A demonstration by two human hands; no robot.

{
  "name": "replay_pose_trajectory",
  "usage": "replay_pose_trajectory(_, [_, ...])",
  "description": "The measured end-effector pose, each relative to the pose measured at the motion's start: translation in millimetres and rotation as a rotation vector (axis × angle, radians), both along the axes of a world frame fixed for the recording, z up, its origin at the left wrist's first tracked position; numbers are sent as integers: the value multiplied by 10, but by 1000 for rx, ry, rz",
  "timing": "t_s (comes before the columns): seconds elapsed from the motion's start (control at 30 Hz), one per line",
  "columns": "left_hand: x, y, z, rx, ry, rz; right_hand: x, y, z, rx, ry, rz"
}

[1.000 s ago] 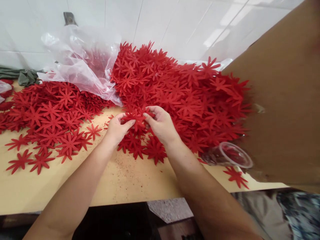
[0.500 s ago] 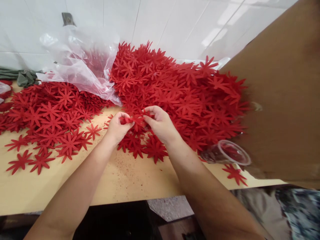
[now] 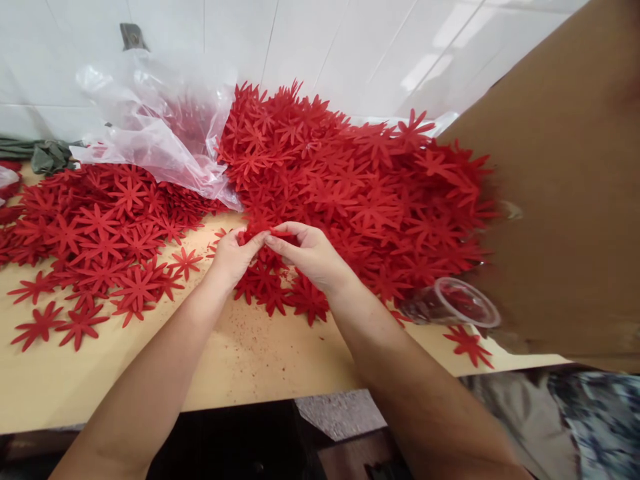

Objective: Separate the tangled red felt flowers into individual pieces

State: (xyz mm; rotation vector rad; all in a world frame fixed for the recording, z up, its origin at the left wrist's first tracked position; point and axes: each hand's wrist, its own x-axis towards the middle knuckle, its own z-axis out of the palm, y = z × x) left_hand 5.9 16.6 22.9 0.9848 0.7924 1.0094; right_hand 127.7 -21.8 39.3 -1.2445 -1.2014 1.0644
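Between my two hands is a red flower-shaped cutout (image 3: pixel 264 235), partly covered by the fingers. My left hand (image 3: pixel 234 256) pinches its left side with thumb and fingers. From the right, my right hand (image 3: pixel 313 253) grips it too, and the two thumbs meet at its middle. Beyond and to the right rises a large heap of red flower cutouts (image 3: pixel 350 173). Just below the hands, several more cutouts (image 3: pixel 273 290) lie on the table (image 3: pixel 300 360).
A second pile of red cutouts (image 3: pixel 105 233) spreads at the left under a clear plastic bag (image 3: pixel 160 147). A clear plastic cup (image 3: pixel 450 303) lies tipped at the right beside a cardboard box (image 3: pixel 565 200). Behind stands a white tiled wall (image 3: pixel 300 47).
My right hand has moved left and slightly down, so its thumb now meets my left thumb over the cutout. The piles and the cup stay as they were.
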Motion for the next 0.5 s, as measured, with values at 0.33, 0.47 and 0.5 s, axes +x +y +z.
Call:
replay_pose_trajectory(0.33, [-17,24,-23,-45,-39,2,78,96,-85,-28,51,-276])
replay_pose_trajectory(0.47, [-7,12,-9,-3,-1,32,102,77,-92,13,-69,-284])
replay_pose_trajectory(0.5, [-6,7,-3,-2,14,44,88,61,-86,0,-66,-243])
